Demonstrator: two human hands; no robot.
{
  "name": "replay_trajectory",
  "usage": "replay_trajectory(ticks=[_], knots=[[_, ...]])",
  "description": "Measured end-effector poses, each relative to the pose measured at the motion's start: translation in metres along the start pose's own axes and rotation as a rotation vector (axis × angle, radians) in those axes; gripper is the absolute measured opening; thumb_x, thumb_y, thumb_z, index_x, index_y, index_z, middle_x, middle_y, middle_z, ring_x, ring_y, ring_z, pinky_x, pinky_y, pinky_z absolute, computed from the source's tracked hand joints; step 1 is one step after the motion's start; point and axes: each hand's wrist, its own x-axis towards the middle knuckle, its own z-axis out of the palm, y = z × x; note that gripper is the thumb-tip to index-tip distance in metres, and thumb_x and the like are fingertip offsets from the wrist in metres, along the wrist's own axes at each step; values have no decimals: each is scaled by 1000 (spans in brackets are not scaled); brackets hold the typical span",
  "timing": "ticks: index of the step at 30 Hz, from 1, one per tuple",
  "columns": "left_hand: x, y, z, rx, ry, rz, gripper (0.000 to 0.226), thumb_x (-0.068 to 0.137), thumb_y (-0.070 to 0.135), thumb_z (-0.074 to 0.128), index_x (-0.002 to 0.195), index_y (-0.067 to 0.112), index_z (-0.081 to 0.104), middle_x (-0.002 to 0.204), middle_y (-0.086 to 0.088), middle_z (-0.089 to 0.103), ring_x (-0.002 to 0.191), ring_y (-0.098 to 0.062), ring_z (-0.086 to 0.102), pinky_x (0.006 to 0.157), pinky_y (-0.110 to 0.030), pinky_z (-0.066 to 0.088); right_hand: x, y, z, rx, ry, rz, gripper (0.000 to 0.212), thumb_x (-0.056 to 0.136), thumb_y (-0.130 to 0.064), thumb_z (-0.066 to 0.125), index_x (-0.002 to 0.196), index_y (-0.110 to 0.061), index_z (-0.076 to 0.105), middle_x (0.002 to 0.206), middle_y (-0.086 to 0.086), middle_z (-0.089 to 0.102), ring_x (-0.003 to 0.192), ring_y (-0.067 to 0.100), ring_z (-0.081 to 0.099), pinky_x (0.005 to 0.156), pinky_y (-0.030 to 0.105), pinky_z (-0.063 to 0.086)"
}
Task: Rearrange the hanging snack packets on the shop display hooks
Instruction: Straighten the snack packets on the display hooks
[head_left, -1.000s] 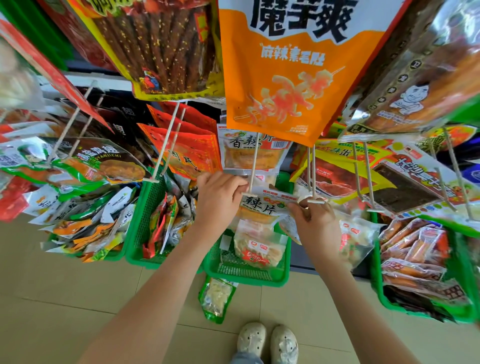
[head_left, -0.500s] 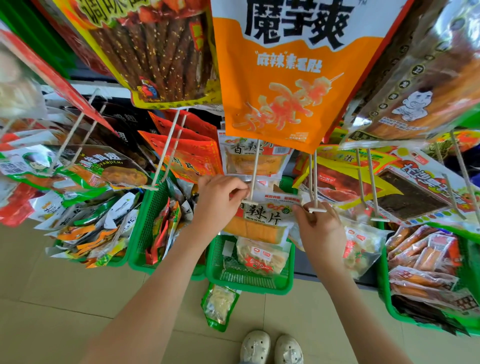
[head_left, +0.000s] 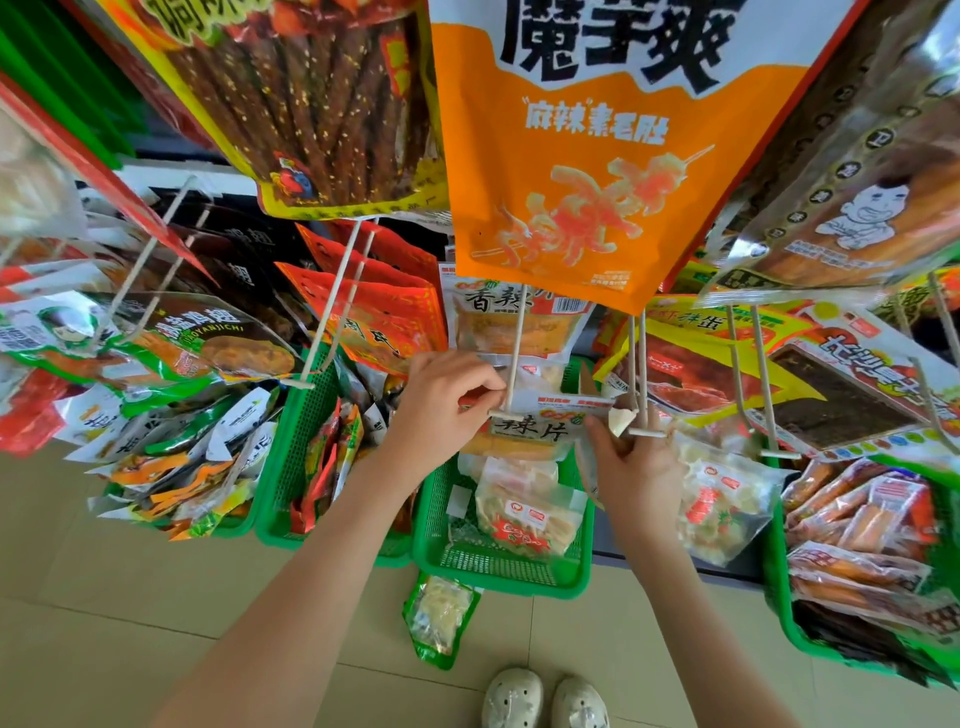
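- Far left: green-and-white packets (head_left: 130, 358) hang on slanted hooks, above a green basket (head_left: 296, 457) stuffed with sachets.
- Left hand (head_left: 447, 410): fingers curled, thumb and forefinger pinching the top-left corner of the white-headed snack packet (head_left: 540, 428).
- Snack packet: held between both hands, its header right at the tip of the middle hook (head_left: 515, 348); cannot tell whether it is threaded on.
- Directly below: middle basket (head_left: 519, 577), with a loose green packet (head_left: 441, 618) on the floor tiles.
- Right hand (head_left: 636, 467): fingers curled, gripping the packet's right edge, just beside the neighbouring hook's tip.
- Far right: right basket (head_left: 779, 597) of orange sticks.
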Motion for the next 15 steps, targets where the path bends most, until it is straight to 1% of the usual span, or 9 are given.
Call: replay_trajectory(ticks=[3,4,6,8,9,10,12,13,15], knots=[[-4,-4,6,-34,-5,-57,18,82,24,52,69,15,60,69,14,56,74,5,42,78,-35,35,0,1,1,52,-29,5,20,87,-32,61,92,-18,48,53,-7,44,51,10,44,44,21,28],[-4,-5,7,-57,-13,-78,18,82,26,52,69,15,61,69,17,54,74,8,41,79,-35,35,0,2,1,55,-40,-5,21,88,-31,61,88,-17,44,51,-8,41,48,8,41,43,19,27],[1,-8,7,-124,-36,-120,20,82,30,53,71,17,63,69,23,53,73,9,47,80,-38,40,2,4,3,50,-72,-25,19,89,-27,60,83,-13,48,48,-6,40,45,11,40,41,17,28],[9,-13,7,-180,-54,-153,19,83,31,55,73,17,64,69,25,55,70,5,54,74,-38,45,5,7,7,45,-89,-29,14,90,-25,58,95,-12,57,52,-5,41,47,14,42,43,24,31],[13,-15,9,-174,-46,-159,16,83,29,59,73,17,65,69,25,55,66,4,54,72,-36,45,7,9,9,51,-79,-33,15,91,-26,57,102,-16,58,55,-6,41,50,14,43,44,25,31],[18,-15,11,-139,-26,-158,13,82,25,64,73,16,65,69,24,56,63,4,52,71,-35,44,9,11,10,57,-66,-35,17,91,-27,56,106,-19,59,59,-8,42,53,14,43,46,25,30],[26,-15,16,-32,28,-152,8,81,18,69,74,16,65,72,19,61,63,-2,53,77,-37,41,13,14,11,73,-47,-10,17,91,-30,55,103,-19,60,65,-6,46,59,17,48,48,26,32],[30,-16,18,31,60,-147,8,80,17,71,74,16,66,73,15,64,64,-8,55,79,-34,36,14,16,11,73,-39,7,18,91,-31,54,98,-16,60,67,-3,49,62,20,50,49,26,33],[38,-14,20,143,118,-131,8,78,17,72,74,16,65,70,9,65,66,-16,58,74,-28,24,14,20,9,26,-15,9,21,91,-32,54,89,-11,59,71,4,55,66,25,52,52,29,37]])
